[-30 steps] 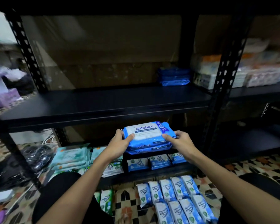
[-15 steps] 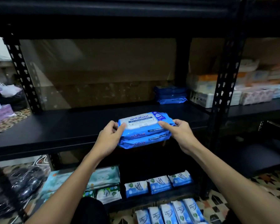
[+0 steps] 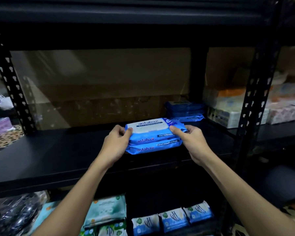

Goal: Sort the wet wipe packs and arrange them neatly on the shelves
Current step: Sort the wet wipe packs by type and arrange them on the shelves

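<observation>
Two blue antabax wet wipe packs [image 3: 153,136], stacked one on the other, sit at the middle shelf [image 3: 58,160] of a black metal rack, near its front edge and right of centre; whether the lower pack rests fully on the board cannot be told. The left hand [image 3: 115,144] grips the stack's left end with the thumb on the top pack, and the right hand [image 3: 193,143] grips the right end the same way, so both hands are clamped on the stack. Farther back on the same shelf, to the right, lies another stack of dark blue packs [image 3: 185,110]. On the lower shelf stand three small blue and white packs [image 3: 173,218] in a row, with pale green packs [image 3: 107,212] to their left. Beyond the right perforated post [image 3: 255,92], white and orange packages [image 3: 228,106] fill the neighbouring shelf.
</observation>
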